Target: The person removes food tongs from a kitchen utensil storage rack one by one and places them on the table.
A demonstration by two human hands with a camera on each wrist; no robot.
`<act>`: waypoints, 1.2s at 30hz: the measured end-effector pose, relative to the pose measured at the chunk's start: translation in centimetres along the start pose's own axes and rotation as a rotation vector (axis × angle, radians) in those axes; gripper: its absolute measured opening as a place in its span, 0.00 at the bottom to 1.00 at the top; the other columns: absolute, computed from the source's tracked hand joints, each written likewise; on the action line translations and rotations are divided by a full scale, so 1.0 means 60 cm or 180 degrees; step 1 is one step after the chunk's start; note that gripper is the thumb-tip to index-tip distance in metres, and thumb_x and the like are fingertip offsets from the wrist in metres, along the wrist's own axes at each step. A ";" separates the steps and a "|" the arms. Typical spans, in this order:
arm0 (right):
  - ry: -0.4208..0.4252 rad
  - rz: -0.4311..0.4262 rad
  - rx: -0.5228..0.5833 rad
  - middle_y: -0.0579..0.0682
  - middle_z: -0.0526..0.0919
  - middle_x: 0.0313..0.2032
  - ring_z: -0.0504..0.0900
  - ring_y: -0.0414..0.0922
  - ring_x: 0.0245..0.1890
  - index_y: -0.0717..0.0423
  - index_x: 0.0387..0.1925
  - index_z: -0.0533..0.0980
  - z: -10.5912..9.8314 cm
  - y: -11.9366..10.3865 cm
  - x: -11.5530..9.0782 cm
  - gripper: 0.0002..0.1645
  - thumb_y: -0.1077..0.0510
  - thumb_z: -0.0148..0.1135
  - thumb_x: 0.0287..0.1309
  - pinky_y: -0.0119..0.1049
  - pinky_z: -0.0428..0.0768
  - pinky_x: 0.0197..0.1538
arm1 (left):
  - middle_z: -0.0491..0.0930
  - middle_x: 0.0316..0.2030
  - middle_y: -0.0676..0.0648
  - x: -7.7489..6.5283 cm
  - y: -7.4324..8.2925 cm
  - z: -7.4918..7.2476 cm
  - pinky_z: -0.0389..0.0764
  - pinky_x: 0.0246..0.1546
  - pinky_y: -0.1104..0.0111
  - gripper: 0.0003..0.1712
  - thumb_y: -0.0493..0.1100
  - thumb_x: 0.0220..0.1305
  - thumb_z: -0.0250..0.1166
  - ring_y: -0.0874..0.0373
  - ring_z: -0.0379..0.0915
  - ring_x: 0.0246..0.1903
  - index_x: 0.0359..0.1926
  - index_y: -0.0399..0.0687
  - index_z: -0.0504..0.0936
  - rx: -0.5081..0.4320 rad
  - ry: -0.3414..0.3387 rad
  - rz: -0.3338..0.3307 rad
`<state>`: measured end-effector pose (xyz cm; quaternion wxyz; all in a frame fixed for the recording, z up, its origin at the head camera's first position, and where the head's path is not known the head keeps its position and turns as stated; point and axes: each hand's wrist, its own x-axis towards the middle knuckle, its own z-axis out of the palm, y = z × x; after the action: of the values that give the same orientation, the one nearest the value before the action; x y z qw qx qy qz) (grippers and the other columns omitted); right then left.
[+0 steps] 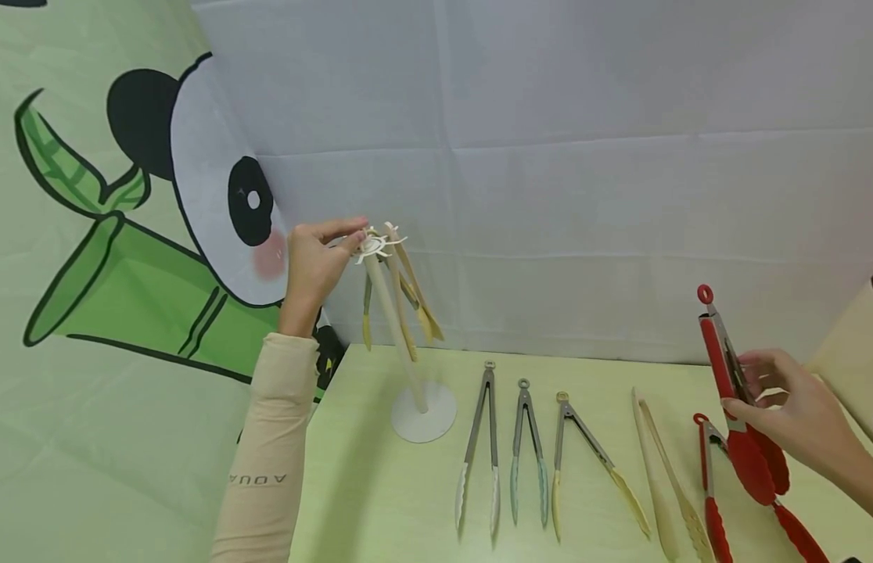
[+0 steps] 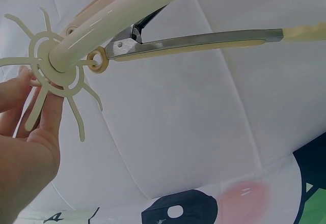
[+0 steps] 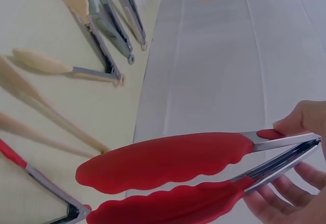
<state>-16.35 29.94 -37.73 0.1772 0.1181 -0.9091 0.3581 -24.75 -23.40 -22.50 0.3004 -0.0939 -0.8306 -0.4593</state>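
At the upper left, my left hand (image 1: 315, 262) pinches the hooked top ring (image 2: 36, 84) of a cream hanging stand (image 1: 384, 301). From its hooks hang yellow-tipped metal tongs (image 2: 204, 42) and beige tongs (image 1: 411, 277). On the right, my right hand (image 1: 795, 407) grips the handles of red-headed tongs (image 3: 168, 160), held above the table with the red ring up and the heads down. The two red heads stand slightly apart in the right wrist view. Below them, another pair of red tongs (image 1: 716, 508) lies spread on the table.
In a row on the pale table (image 1: 380, 508) lie white-tipped tongs (image 1: 492, 438), green-tipped tongs (image 1: 517, 438), yellow-tipped tongs (image 1: 558, 446) and wooden tongs (image 1: 651, 461). The stand's round white base (image 1: 436, 426) is at the table's back left. Behind hangs a white cloth (image 1: 584, 195); a panda-print cloth (image 1: 127, 422) covers the left side.
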 end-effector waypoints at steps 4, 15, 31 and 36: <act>-0.0059 0.0100 -0.0070 0.52 0.71 0.29 0.68 0.33 0.24 0.60 0.48 0.65 -0.006 0.020 -0.008 0.31 0.61 0.69 0.41 0.21 0.69 0.25 | 0.81 0.39 0.52 -0.001 0.000 0.001 0.75 0.38 0.71 0.11 0.40 0.52 0.64 0.64 0.74 0.41 0.39 0.50 0.83 -0.0001 0.0001 -0.0026; -0.0137 0.0429 -0.0382 0.55 0.69 0.31 0.66 0.34 0.22 0.59 0.50 0.63 -0.007 0.109 -0.020 0.34 0.54 0.68 0.43 0.29 0.69 0.20 | 0.81 0.38 0.52 0.002 0.003 0.005 0.75 0.38 0.71 0.11 0.40 0.52 0.64 0.65 0.74 0.41 0.39 0.48 0.84 0.0107 0.0040 0.0007; -0.0197 0.0674 -0.0546 0.54 0.69 0.27 0.64 0.34 0.21 0.64 0.48 0.63 -0.013 0.171 -0.043 0.31 0.56 0.66 0.44 0.31 0.65 0.18 | 0.81 0.38 0.50 0.003 0.005 0.007 0.75 0.38 0.71 0.11 0.40 0.52 0.64 0.64 0.74 0.41 0.39 0.48 0.83 0.0066 0.0015 -0.0056; -0.0174 0.0816 -0.0615 0.53 0.68 0.26 0.66 0.41 0.21 0.65 0.46 0.62 0.002 0.240 -0.056 0.33 0.54 0.67 0.43 0.33 0.66 0.18 | 0.81 0.38 0.48 0.005 0.006 0.005 0.74 0.40 0.69 0.10 0.41 0.52 0.64 0.63 0.74 0.41 0.38 0.48 0.84 0.0115 -0.0008 -0.0016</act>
<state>-18.22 40.44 -47.96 0.1158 -0.0068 -0.9514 0.2854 -24.94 -23.02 -22.20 0.2999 -0.0870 -0.8394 -0.4449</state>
